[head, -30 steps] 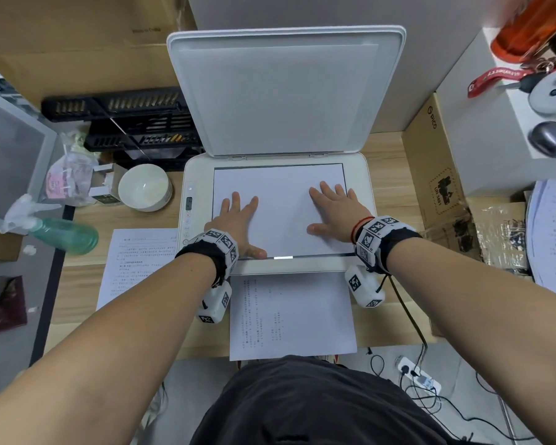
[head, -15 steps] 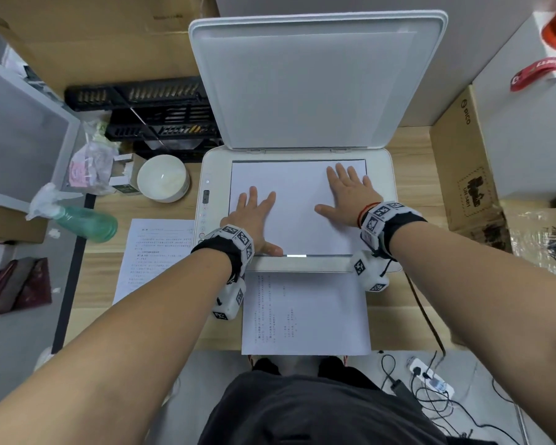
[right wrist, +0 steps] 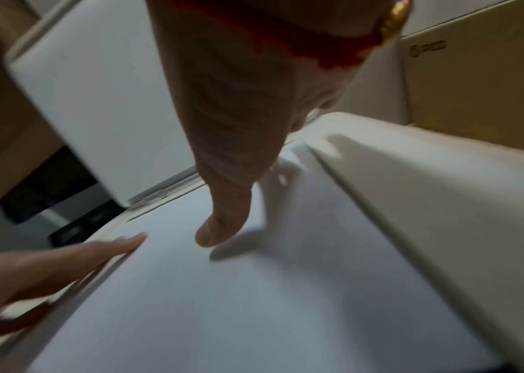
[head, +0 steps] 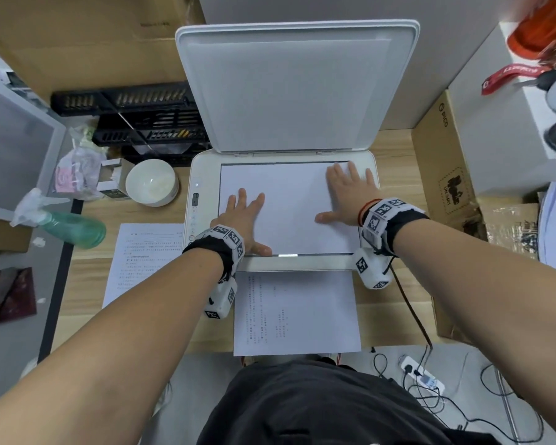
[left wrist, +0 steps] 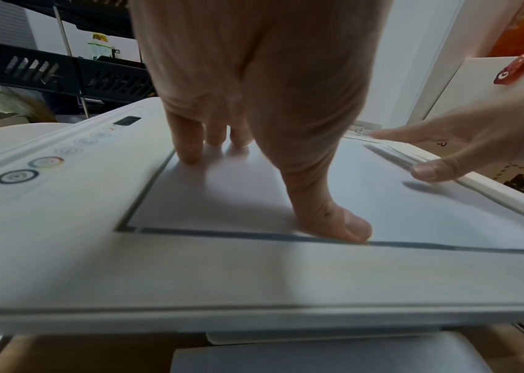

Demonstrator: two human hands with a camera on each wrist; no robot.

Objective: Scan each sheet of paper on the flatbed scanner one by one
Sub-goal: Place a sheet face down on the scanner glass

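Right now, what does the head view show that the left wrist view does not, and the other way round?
Only the head view shows the green plastic spray bottle, the two printed paper sheets on the wooden desk, and the whole raised white scanner lid.

Only the left wrist view shows the round control buttons on the scanner panel clearly.

Both show the left hand and right hand lying flat on the blank white sheet on the scanner glass, and the white bowl.
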